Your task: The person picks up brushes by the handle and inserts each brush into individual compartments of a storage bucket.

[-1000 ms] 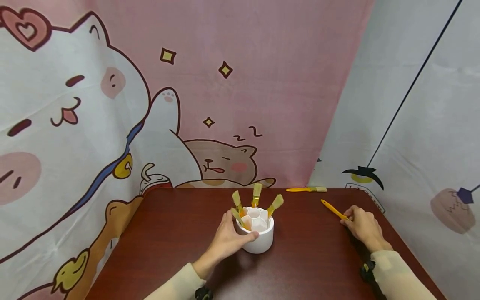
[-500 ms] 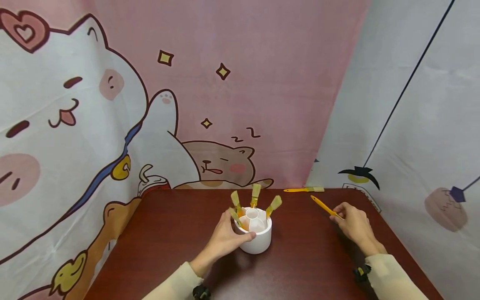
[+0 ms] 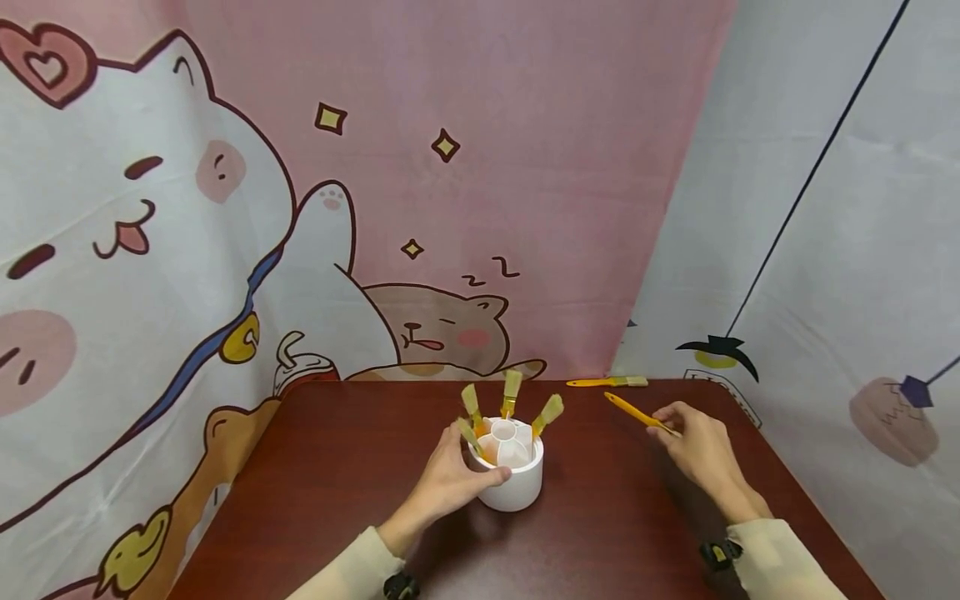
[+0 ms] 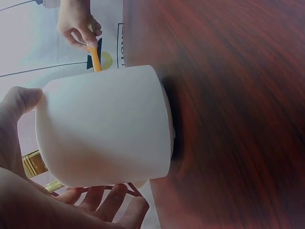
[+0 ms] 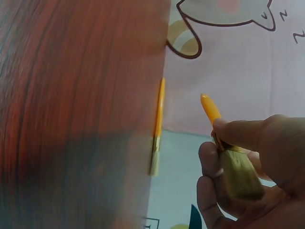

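Note:
My left hand (image 3: pixel 444 485) grips a white round brush holder (image 3: pixel 516 490), with the thumb at its near rim and the fingers around its left side. Several paintbrushes stand in the holder's compartments with bristles up, one of them a right-hand brush (image 3: pixel 551 410). In the left wrist view the holder's smooth wall (image 4: pixel 105 129) fills the middle, close over the table. My right hand (image 3: pixel 707 457) pinches a yellow-handled paintbrush (image 3: pixel 628 408) near its ferrule, the handle pointing up and left. Its pale bristles (image 5: pixel 240 176) show under the fingers in the right wrist view.
Another yellow paintbrush (image 3: pixel 606 382) lies along the far edge of the dark red-brown wooden table (image 3: pixel 337 475). Cloth hangings with cartoon animals (image 3: pixel 450 325) rise directly behind the table and along its sides.
My right hand has moved left toward the holder, carrying the paintbrush. The left hand keeps its hold on the brush holder, and the head view has shifted slightly.

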The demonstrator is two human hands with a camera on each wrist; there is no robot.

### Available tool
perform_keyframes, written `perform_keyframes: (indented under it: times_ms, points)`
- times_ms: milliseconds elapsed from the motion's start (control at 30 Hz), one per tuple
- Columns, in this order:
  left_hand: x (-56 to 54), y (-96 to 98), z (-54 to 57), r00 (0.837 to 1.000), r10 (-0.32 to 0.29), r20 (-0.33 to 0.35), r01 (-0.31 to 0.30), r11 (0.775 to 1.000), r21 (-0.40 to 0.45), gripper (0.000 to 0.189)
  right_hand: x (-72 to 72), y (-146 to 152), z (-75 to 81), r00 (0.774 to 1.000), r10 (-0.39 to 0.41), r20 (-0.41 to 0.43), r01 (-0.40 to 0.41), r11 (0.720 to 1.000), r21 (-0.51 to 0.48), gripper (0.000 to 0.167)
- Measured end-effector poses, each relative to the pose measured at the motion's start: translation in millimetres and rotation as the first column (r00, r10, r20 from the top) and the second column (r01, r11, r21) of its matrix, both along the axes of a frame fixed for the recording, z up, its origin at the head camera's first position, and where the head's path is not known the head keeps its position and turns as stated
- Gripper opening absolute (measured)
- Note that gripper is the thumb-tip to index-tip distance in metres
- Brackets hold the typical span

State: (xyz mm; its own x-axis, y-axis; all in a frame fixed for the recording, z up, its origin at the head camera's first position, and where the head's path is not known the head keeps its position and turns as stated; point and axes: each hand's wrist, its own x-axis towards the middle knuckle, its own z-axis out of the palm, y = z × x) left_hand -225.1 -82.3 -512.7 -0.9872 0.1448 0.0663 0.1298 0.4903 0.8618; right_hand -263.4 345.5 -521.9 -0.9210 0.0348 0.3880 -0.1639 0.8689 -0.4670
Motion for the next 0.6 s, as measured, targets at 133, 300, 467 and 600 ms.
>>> perform_keyframes:
  times_ms: [133, 300, 467, 600]
  points:
    - [-0.6, -0.8, -0.6, 1.0, 0.0, 0.005, 0.0, 1.0, -0.011, 0.11, 3.3, -9.2, 4.7, 0.999, 0.012, -0.043, -0.013, 1.0, -0.017, 0.024]
    - [0.2, -0.7, -0.2, 1.0, -0.001, 0.006, 0.001, 1.0, -0.012, 0.107, 10.5, -19.2, 13.2, 0.996, 0.013, -0.09, -0.016, 0.999, -0.039, 0.024]
    - [-0.5, -1.6, -2.2, 1.0, -0.004, 0.006, 0.004, 1.0, -0.003, 0.107, 17.8, -27.7, 23.2, 0.992, 0.019, -0.121, -0.029, 0.996, -0.079, 0.024]
    - [-2.0, -3.0, -5.1, 1.0, -0.006, -0.002, 0.006, 1.0, 0.003, 0.107, 22.7, -35.6, 31.7, 0.989, 0.028, -0.143, -0.043, 0.994, -0.105, 0.025]
